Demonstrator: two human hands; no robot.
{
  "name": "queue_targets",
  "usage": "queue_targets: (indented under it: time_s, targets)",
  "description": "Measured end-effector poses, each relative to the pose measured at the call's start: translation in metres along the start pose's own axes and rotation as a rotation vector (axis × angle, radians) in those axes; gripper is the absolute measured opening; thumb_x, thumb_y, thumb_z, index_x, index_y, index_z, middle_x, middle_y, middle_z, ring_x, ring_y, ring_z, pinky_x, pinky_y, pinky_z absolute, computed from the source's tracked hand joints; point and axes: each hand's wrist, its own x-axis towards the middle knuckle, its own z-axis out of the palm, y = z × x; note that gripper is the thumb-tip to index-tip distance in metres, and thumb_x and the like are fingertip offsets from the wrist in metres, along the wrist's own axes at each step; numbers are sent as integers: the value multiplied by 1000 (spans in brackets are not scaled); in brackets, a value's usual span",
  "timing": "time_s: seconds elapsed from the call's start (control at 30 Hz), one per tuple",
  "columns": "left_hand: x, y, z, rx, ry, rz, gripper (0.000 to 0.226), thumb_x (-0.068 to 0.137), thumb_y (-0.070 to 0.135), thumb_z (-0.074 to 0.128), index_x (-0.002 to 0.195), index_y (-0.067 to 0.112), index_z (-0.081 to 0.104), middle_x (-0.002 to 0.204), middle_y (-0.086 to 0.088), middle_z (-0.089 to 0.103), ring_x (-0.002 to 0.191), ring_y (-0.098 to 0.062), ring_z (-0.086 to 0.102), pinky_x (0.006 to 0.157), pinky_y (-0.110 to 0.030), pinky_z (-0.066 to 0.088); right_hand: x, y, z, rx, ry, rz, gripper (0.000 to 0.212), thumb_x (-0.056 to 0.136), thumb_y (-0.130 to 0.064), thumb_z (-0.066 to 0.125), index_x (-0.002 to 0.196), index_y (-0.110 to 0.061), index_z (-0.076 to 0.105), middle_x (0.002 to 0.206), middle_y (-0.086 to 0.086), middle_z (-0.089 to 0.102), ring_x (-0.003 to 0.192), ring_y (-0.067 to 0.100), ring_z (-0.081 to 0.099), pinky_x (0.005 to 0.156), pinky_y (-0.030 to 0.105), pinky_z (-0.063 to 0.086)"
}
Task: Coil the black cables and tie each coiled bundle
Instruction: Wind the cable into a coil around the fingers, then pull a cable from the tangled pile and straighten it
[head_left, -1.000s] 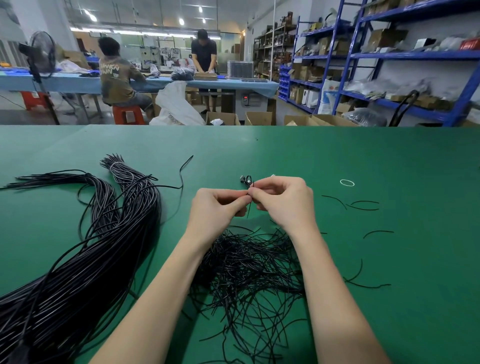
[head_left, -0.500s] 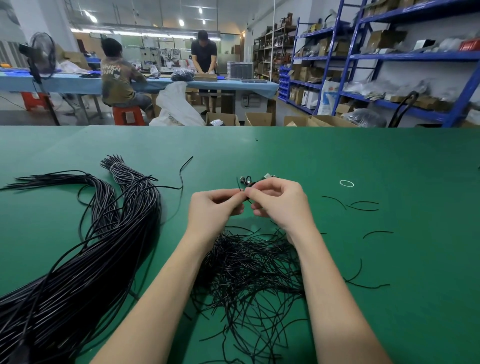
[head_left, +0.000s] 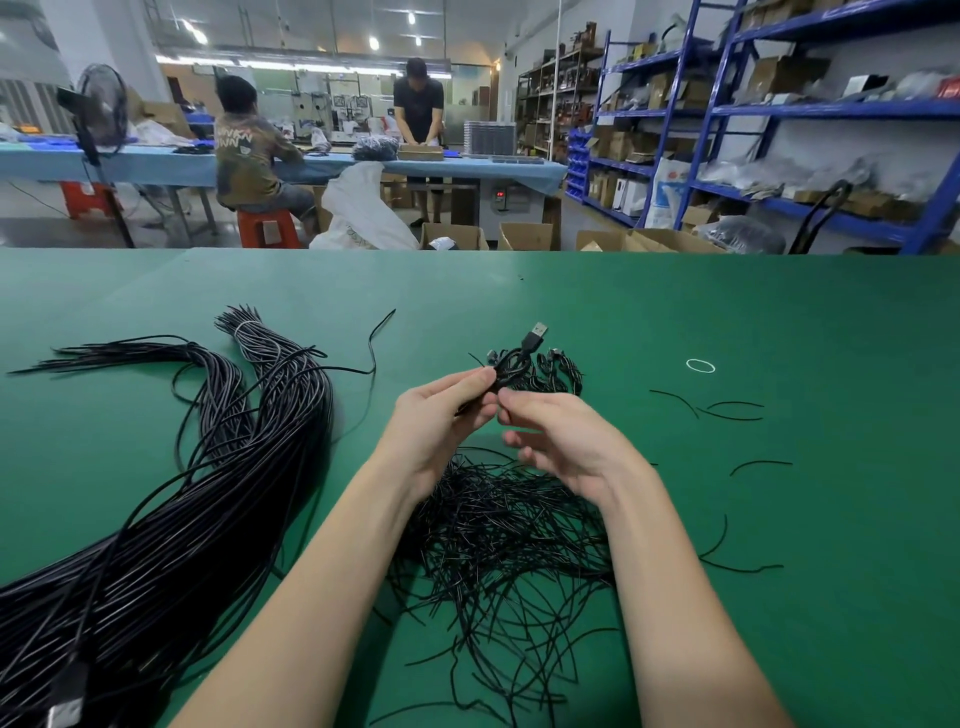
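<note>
From the head view, the left hand (head_left: 441, 415) pinches a small coiled cable (head_left: 511, 366) between thumb and fingers, just above the green surface (head_left: 779, 312). A plug (head_left: 539, 332) sticks up from the coil. The right hand (head_left: 566, 441) is right next to the coil with its fingers curled in; its fingertips are at the coil, but the grip there is too hard to see to tell if it holds anything. More small coils (head_left: 563, 370) lie just behind the hands, partly hidden. Under the wrists sits a messy pile of thin black ties (head_left: 498, 535). On the left lies a big bunch of long cables (head_left: 208, 493); it runs off the bottom left edge. The right side of the surface has lots of open room, with only a few loose ties (head_left: 727, 410) and a white band (head_left: 700, 366). The far edge of the surface is well past the hands. A person on a red stool (head_left: 267, 226) has writing on their back, too blurry to read.
</note>
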Motion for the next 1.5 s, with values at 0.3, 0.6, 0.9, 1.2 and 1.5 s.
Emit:
queue_targets:
  time_s: [0.3, 0.6, 0.9, 1.2, 1.5]
  targets:
    - [-9, 5, -3, -2, -97, -44, 10, 91, 7, 66, 96, 1, 72, 75, -5, 70, 67, -9, 66, 68, -15, 55, -5, 5, -9, 455, -285, 161, 16, 84, -11, 69, 92, -3, 79, 83, 2, 65, 67, 6, 59, 45, 11, 47]
    - [-9, -5, 2, -50, -69, 222, 14, 93, 8, 63, 90, 9, 77, 80, -5, 72, 74, -11, 67, 74, -19, 55, 0, 6, 19, 1005, -174, 265, 16, 74, 1, 73, 88, 8, 71, 81, 14, 68, 62, 19, 66, 52, 16, 57]
    - [-19, 23, -22, 728, -351, 325, 6, 90, 18, 73, 87, 19, 78, 82, -6, 76, 80, -13, 69, 82, -23, 54, 0, 12, -1, 717, -30, 168, 19, 72, -2, 72, 91, 0, 73, 79, 14, 71, 60, 14, 62, 45, 16, 49]
    - [-19, 22, -8, 1213, -17, 460, 4, 80, 22, 81, 80, 26, 82, 73, 12, 76, 59, 11, 60, 59, -2, 39, -4, -18, 0, -588, 267, -423, 20, 79, -13, 83, 68, -29, 76, 70, -16, 75, 66, -6, 67, 63, 6, 46]
    - [-19, 8, -8, 510, 208, 163, 4, 79, 11, 80, 75, 12, 80, 69, -5, 75, 62, -12, 68, 63, -19, 54, 3, 1, 15, -640, 347, -662, 14, 82, -14, 75, 73, -23, 72, 75, -18, 72, 75, 1, 69, 70, 17, 55]
